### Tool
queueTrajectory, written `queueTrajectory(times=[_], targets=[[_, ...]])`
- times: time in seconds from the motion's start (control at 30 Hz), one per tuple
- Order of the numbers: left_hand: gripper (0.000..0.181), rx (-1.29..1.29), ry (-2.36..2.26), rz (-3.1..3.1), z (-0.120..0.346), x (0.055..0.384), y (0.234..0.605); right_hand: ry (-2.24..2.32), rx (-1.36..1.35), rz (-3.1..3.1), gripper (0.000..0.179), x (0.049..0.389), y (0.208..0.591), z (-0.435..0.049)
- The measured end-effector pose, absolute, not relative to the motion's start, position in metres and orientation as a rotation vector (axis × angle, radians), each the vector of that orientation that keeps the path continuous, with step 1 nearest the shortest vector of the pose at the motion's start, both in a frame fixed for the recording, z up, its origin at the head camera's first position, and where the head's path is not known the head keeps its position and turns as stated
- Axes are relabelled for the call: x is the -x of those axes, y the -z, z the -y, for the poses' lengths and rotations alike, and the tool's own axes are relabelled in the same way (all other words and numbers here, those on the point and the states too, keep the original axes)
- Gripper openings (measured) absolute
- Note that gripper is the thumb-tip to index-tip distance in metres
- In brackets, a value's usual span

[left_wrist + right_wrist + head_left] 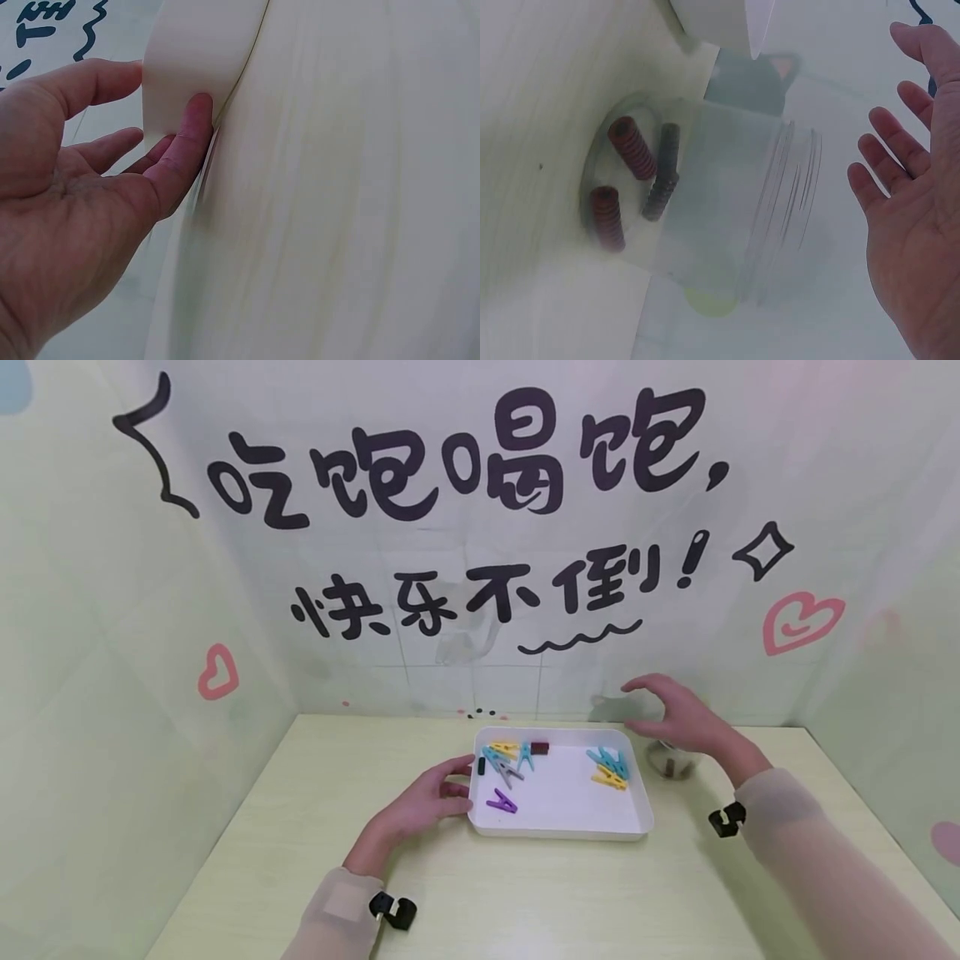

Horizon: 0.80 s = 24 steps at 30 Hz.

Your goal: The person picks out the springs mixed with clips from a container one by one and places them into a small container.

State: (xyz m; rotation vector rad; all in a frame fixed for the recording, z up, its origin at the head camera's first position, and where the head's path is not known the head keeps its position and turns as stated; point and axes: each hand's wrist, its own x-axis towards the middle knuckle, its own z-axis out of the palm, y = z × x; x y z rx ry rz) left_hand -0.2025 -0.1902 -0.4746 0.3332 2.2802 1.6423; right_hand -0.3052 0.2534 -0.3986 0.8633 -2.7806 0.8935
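Note:
A white tray (562, 814) stands on the table with two groups of clothespins inside. On its left are yellow, blue and grey ones, plus a purple clothespin (502, 802); at its right are blue and yellow clothespins (610, 779). My left hand (420, 800) touches the tray's left wall with its fingertips, fingers loosely spread. Right of the tray stands a clear open-topped jar (720, 195). Ribbed dark red cylinders (607, 219) and dark grey ribbed pieces (661, 172) lie at its bottom. My right hand (686, 714) hovers above the jar, fingers spread, holding nothing.
Within the tray, a dark red ribbed piece (539, 748) lies by the back wall and a small dark green piece (482, 766) by the left wall. A printed curtain (465, 685) hangs behind the pale wooden table (525, 893) and along both sides.

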Motion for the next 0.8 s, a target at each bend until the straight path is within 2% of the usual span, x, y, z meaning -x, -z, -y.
queueTrajectory(times=[0.47, 0.8], targets=[[0.074, -0.327, -1.650, -2.277, 0.191, 0.203, 0.476, -0.938, -0.982, 2.839, 0.051, 0.318, 0.400, -0.191], [0.074, -0.336, -1.656, -2.279, 0.190, 0.203, 0.477, -0.882, -1.040, 2.940, 0.039, 0.322, 0.410, -0.150]])
